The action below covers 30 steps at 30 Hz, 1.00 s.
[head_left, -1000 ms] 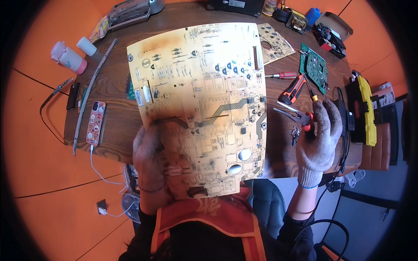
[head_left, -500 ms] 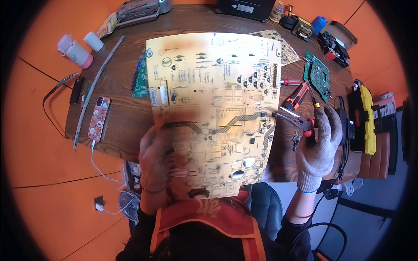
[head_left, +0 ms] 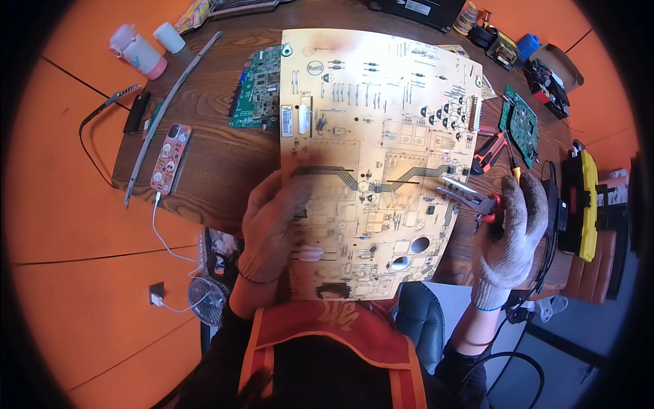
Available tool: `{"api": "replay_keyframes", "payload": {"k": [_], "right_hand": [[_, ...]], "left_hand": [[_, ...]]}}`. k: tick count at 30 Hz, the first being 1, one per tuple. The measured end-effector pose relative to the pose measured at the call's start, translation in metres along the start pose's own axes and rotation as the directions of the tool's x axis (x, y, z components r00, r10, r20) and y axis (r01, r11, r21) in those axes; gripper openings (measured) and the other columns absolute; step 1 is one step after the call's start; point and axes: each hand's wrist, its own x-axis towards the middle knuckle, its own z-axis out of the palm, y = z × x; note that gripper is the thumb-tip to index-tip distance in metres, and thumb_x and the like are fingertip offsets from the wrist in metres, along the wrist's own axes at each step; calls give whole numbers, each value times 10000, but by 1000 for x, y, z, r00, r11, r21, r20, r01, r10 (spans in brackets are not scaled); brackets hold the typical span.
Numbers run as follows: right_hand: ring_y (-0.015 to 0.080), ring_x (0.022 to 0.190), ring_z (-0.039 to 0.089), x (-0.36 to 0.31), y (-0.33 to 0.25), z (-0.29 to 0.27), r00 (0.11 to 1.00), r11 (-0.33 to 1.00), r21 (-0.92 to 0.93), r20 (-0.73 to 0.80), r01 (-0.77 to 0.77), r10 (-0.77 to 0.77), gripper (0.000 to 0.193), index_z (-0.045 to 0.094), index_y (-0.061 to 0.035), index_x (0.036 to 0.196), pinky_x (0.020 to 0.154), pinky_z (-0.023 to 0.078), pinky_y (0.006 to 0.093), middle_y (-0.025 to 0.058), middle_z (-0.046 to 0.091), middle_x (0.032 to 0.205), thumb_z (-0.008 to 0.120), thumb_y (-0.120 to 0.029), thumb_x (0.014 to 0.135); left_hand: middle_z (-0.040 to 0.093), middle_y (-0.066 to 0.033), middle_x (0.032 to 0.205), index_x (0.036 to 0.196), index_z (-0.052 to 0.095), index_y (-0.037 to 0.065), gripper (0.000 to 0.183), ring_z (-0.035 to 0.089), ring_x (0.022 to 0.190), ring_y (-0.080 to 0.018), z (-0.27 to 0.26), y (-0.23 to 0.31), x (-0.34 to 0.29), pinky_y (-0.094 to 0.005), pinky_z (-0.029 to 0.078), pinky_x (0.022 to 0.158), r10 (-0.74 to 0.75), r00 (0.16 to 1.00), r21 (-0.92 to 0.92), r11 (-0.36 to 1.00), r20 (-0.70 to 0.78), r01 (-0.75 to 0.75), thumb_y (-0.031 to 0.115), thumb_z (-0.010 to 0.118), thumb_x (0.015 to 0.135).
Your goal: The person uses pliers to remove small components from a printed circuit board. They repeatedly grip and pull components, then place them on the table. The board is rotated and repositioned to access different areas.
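A large pale-yellow circuit board (head_left: 402, 146) is held up above the table's front edge, its face with small components and dark traces turned to me. My left hand (head_left: 269, 221), in a work glove, grips it by the left edge; some of those fingers are blurred or hidden. To the right, my gloved right hand (head_left: 511, 235) is closed on red-handled pliers (head_left: 492, 204). Their slim metal jaws point left, overlapping the board's right edge. Whether they touch it I cannot tell.
On the table left lie a green circuit board (head_left: 257, 95), a metal strip (head_left: 170, 109) and a phone (head_left: 170, 160) on a cable. At right are an orange-and-black tool (head_left: 490, 153), a yellow-tipped screwdriver (head_left: 515, 165), another green board (head_left: 521, 126) and a yellow-black case (head_left: 587, 204).
The yellow board has shifted right and slightly up with my left hand, uncovering more of the left green board. The pliers' jaws now overlap the yellow board's edge. The whole view has turned slightly.
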Motion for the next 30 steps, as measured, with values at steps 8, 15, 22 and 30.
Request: {"api": "replay_keyframes", "payload": {"k": [8, 15, 22, 30], "right_hand": [[360, 1274, 468, 1, -12, -3, 994, 997, 78, 113, 0, -9, 588, 619, -121, 1266, 1035, 412, 419, 171, 505, 1354, 676, 85, 718], [356, 1277, 465, 2, -15, -2, 991, 997, 72, 129, 11, -20, 611, 624, -121, 1272, 1054, 387, 430, 167, 508, 1360, 655, 96, 701], [354, 1270, 474, 6, -21, -2, 995, 994, 109, 95, -4, -6, 585, 629, -111, 1267, 1046, 394, 420, 172, 513, 1350, 674, 75, 714], [355, 1197, 533, 56, -23, -3, 982, 979, 79, -52, 186, -182, 584, 629, -100, 1267, 988, 446, 406, 177, 545, 1309, 700, 75, 715]], "left_hand": [[661, -74, 1045, 1181, 614, -33, 323, 609, 938, -119, 4, 3, 1, -255, 493, 836, -123, 991, -118, 985, 45, 128, 145, 626, 912], [681, -67, 982, 1141, 646, -16, 288, 620, 879, -107, 13, 14, 1, -244, 494, 789, -191, 974, -101, 974, 125, 204, 154, 609, 911], [686, -82, 989, 1143, 643, -22, 285, 633, 866, -116, 21, 21, -3, -246, 499, 794, -219, 963, -59, 971, 157, 230, 147, 590, 921], [696, -100, 1007, 1157, 635, -15, 278, 647, 885, -114, 29, 44, -1, -236, 503, 804, -206, 926, 32, 978, 317, 207, 154, 569, 945]]}}
